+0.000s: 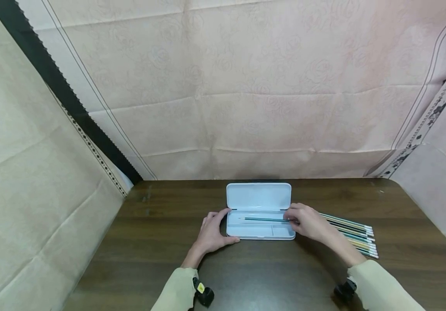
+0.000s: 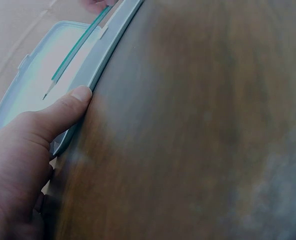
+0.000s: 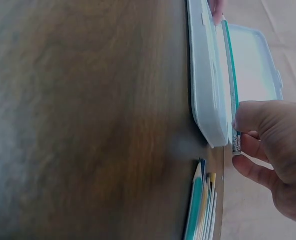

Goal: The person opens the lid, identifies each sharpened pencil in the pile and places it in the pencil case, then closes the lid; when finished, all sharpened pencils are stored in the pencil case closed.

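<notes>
A light-blue pencil case [image 1: 246,232] lies on the table with its lid [image 1: 259,195] raised toward the back. Its lower part shows a long compartment and a divider near the front right. My left hand [image 1: 211,232] holds the left end of the case, thumb at the front edge and fingers toward the hinge. Between the fingertips of my right hand [image 1: 305,221] a green pencil [image 1: 263,219] is pinched near its blunt end. The pencil stretches lengthwise over the case, its sharpened tip pointing left. In the right wrist view, the thumb and fingers grip the pencil [image 3: 231,70] from the side.
Several more pencils [image 1: 363,242], green, yellow and dark, lie in a row right of the case, partly hidden by my right forearm. The brown wooden table [image 1: 160,259] ends at a pale cloth backdrop [image 1: 246,121]. Cloth also hangs at both sides.
</notes>
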Demonstrator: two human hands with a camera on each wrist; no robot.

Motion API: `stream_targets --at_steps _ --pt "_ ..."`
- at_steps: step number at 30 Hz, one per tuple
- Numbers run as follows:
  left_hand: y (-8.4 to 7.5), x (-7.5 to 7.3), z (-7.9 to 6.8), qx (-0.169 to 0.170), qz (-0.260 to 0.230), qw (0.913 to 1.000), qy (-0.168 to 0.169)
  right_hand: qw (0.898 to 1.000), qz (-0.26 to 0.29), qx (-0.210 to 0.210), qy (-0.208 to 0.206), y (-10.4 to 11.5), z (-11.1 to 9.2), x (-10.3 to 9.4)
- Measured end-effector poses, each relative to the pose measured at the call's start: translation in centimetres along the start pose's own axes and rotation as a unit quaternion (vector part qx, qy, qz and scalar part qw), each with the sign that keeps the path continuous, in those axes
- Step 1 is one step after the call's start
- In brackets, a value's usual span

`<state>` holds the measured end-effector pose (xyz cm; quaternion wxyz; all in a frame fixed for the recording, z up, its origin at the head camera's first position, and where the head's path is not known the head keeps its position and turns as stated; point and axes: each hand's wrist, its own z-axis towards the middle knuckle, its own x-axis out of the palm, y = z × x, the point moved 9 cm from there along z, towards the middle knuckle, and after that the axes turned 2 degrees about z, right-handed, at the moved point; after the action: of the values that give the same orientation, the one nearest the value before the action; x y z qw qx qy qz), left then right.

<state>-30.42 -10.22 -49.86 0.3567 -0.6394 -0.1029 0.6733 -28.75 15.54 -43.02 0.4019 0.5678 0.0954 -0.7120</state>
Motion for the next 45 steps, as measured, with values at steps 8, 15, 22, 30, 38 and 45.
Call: stream_targets --at_steps 8,15,22,30,38,45 --pt "0.2 0.2 -0.1 -0.007 0.003 1.0 0.001 1.0 0.0 -0.007 0.008 0.4 1.1 1.0" --pt "0.0 0.1 -0.2 -0.003 -0.002 1.0 -0.003 1.0 -0.003 -0.014 0.02 0.6 2.0 1.6" --pt "0.0 0.2 -0.2 -0.002 -0.006 1.0 -0.001 0.999 -0.008 -0.005 0.042 0.6 2.5 2.3" --pt "0.0 0.3 -0.1 -0.004 -0.005 1.0 0.001 0.999 0.006 0.001 0.052 0.6 2.7 2.5" --pt "0.0 0.2 0.0 -0.001 0.001 1.0 -0.005 0.999 0.01 -0.005 0.04 0.4 2.4 1.8" --pt "0.1 0.1 -0.1 -0.009 0.0 1.0 0.003 0.999 0.025 0.004 -0.025 -0.4 -0.2 -2.0"
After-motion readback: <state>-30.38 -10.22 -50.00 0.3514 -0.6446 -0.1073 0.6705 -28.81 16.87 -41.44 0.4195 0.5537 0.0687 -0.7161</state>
